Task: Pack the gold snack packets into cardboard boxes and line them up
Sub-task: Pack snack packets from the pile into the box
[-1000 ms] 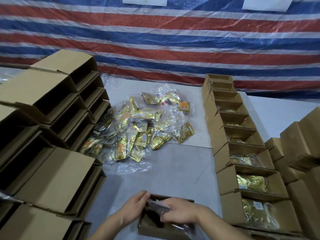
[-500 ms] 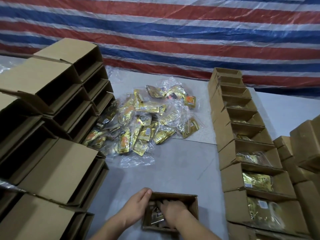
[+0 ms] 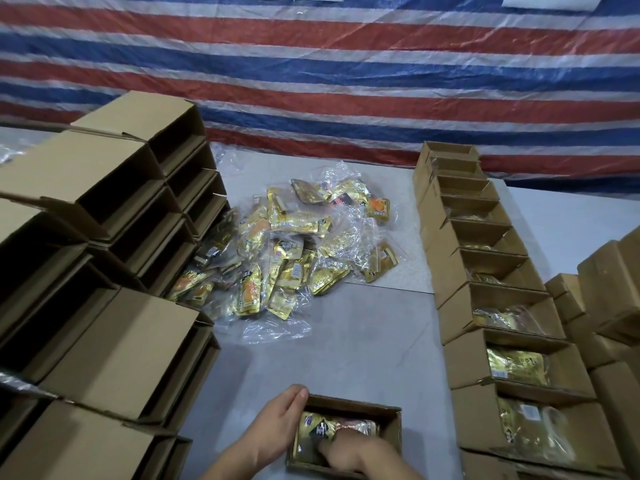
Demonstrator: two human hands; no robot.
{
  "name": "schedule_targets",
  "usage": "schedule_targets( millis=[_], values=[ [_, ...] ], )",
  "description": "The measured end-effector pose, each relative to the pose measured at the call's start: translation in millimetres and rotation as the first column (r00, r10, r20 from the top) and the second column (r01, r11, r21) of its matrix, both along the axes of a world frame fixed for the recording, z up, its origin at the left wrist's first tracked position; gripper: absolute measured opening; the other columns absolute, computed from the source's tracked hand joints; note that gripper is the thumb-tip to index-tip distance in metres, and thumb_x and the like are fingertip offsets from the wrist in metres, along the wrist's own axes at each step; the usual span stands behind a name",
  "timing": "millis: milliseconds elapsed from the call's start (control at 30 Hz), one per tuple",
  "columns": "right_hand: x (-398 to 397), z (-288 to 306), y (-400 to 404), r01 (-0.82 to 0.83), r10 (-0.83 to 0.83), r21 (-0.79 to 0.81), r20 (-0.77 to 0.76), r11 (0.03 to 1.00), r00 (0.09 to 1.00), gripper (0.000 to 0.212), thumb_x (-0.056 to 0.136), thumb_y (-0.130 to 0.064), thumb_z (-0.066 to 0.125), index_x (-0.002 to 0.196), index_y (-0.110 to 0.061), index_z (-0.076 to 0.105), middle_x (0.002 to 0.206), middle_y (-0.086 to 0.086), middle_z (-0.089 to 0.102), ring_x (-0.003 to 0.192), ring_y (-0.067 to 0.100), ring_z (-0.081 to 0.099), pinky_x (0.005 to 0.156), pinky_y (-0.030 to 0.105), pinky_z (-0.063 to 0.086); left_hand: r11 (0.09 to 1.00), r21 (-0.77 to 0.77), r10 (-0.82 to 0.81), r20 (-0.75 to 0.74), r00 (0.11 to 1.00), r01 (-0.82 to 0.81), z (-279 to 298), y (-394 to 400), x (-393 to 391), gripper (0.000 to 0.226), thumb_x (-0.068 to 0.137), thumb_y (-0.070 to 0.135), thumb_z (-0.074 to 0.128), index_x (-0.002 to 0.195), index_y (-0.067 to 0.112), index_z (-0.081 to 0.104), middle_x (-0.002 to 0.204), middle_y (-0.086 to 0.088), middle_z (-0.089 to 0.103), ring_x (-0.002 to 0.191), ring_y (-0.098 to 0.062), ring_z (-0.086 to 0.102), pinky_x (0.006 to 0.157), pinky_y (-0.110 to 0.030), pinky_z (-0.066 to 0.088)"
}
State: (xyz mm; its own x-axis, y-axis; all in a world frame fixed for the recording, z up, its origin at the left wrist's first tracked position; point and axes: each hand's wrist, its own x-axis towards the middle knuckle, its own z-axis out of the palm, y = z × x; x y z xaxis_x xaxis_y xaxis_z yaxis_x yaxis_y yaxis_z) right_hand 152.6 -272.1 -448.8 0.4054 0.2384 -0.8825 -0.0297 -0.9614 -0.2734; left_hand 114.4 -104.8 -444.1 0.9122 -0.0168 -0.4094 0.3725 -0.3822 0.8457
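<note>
While the camera looked down over the grey table [image 3: 346, 358], the scene lay as follows.

Empty boxes: stacked cardboard boxes [image 3: 104, 258] stood on their sides at the far left, open mouths facing right.
Left hand: the left hand [image 3: 277, 424] rested flat against the outer left wall of the open box [image 3: 391, 431], fingers straight and together, steadying it.
Loose packets: a heap of gold snack packets [image 3: 287, 251] in clear wrap lay on the table beyond the hands, touching the left stack.
Right hand: the right hand [image 3: 353, 452] reached inside the open box, fingers curled down onto the gold packet [image 3: 315, 431] lying there; whether it pinched or merely pressed, I could not tell.
Packed row: filled boxes [image 3: 491, 306] stood in a line at right, gold packets visible inside.
Far right: more brown boxes [image 3: 606, 306] were piled beside that row.
</note>
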Motion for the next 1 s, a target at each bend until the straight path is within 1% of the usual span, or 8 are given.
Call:
schedule_targets(
  millis=[167,267,333,433,533,633,800,1000],
  values=[
    [4.0,22.3,4.6,0.004,-0.005,0.067,0.026,0.998,1.0,0.063,0.095,-0.06,0.034,0.151,-0.029,0.036,0.156,0.0,0.037,0.142,0.02,0.034,0.114,0.033,0.026,1.0,0.005,0.006,0.004,1.0,-0.006,1.9,1.8,1.9,0.026,0.104,0.036,0.038,0.094,0.025,0.06,0.091,0.001,0.065,0.09,-0.007,0.059,0.09,-0.022,0.044],
    [4.5,43.0,-3.3,0.002,-0.058,0.178,0.315,0.984,0.947,0.037,0.093,-0.05,0.043,0.092,-0.024,0.068,0.108,0.002,0.07,0.109,0.021,0.063,0.088,0.027,0.044,1.0,0.02,0.008,0.005,1.0,-0.008,0.9,2.9,8.2,0.025,0.103,0.036,0.039,0.095,0.025,0.059,0.092,0.002,0.065,0.091,-0.006,0.059,0.087,-0.017,0.042],
    [5.3,58.6,-14.5,0.052,-0.177,0.235,0.55,0.971,0.816,0.042,0.091,-0.051,0.044,0.065,-0.019,0.051,0.07,-0.006,0.059,0.077,0.017,0.061,0.068,0.028,0.043,0.999,0.037,-0.002,-0.002,1.0,0.002,0.1,3.9,12.0,0.025,0.103,0.037,0.038,0.095,0.025,0.059,0.092,0.002,0.065,0.091,-0.004,0.06,0.088,-0.018,0.043],
    [16.7,72.9,-37.6,-0.06,-0.206,0.268,0.847,0.961,0.49,0.023,0.089,-0.047,0.046,0.083,-0.029,0.057,0.087,-0.01,0.057,0.087,0.013,0.058,0.074,0.029,0.043,0.998,0.048,-0.039,-0.006,0.999,0.039,2.4,3.3,14.7,0.027,0.103,0.042,0.037,0.094,0.026,0.057,0.092,0.003,0.065,0.09,-0.002,0.059,0.091,-0.021,0.044],
    [28.3,75.7,-50.0,-0.111,0.033,0.044,0.789,0.993,0.613,0.048,0.095,-0.055,0.038,0.133,-0.027,0.049,0.129,-0.007,0.052,0.122,0.016,0.049,0.103,0.033,0.038,0.997,0.049,-0.058,-0.017,0.998,0.059,5.1,3.3,16.3,0.027,0.103,0.043,0.036,0.094,0.027,0.056,0.091,0.006,0.063,0.091,0.0,0.058,0.091,-0.02,0.043],
    [24.7,67.9,-49.9,-0.052,0.037,0.001,0.679,0.999,0.734,0.049,0.098,-0.062,0.029,0.117,-0.025,0.055,0.119,0.0,0.06,0.115,0.02,0.056,0.091,0.032,0.044,0.993,0.093,-0.072,-0.042,0.997,0.076,7.3,5.0,19.6,0.026,0.102,0.046,0.035,0.097,0.03,0.055,0.096,0.008,0.064,0.095,0.002,0.057,0.084,-0.013,0.041],
    [19.7,65.1,-46.3,0.012,-0.001,-0.011,0.705,1.0,0.71,0.041,0.093,-0.066,0.029,0.097,-0.031,0.05,0.112,-0.004,0.063,0.109,0.014,0.058,0.088,0.03,0.045,0.989,0.13,0.073,-0.04,0.997,-0.068,16.2,24.9,58.2,0.016,0.101,0.046,0.039,0.107,0.036,0.05,0.114,0.012,0.059,0.11,-0.005,0.055,0.091,-0.022,0.039],
    [44.0,76.2,-42.8,0.098,-0.086,0.022,0.686,0.995,0.722,0.048,0.095,-0.066,0.027,0.108,-0.032,0.059,0.116,-0.006,0.063,0.111,0.011,0.058,0.09,0.027,0.044,0.867,0.435,0.271,-0.003,0.963,-0.243,28.0,70.1,165.0,0.047,0.098,0.034,0.049,0.134,0.004,0.042,0.121,-0.012,0.061,0.108,-0.029,0.06,0.091,-0.036,0.047]
  ],
)
